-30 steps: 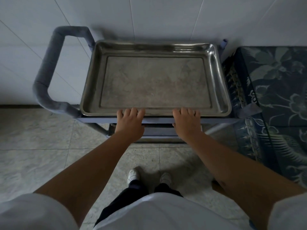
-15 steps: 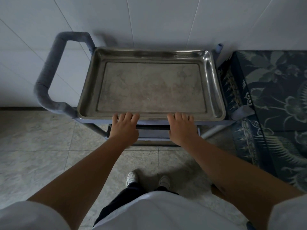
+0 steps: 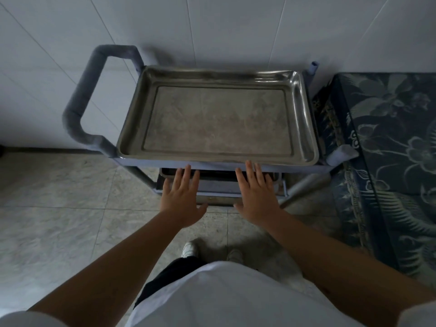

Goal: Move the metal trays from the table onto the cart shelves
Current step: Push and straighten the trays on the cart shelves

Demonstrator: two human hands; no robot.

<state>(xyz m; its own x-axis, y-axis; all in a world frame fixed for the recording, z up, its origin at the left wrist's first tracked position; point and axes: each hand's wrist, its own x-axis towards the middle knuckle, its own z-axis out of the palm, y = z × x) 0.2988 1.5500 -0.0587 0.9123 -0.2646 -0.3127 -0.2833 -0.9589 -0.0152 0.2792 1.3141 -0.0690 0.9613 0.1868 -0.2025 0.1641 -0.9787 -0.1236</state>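
The room is dim and bluish. Soft glare catches the far right corner of the metal tray (its rim only). A dull shadow pools on the floor beneath the person; wall lines bow at the edges, faintly soft.

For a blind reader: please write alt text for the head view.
A metal tray sits on the cart's top shelf; the left hand and right hand, open and empty, hover before its near edge.

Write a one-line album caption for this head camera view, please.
Both open hands, left hand and right hand, hover just off the metal tray resting on the cart's top shelf.
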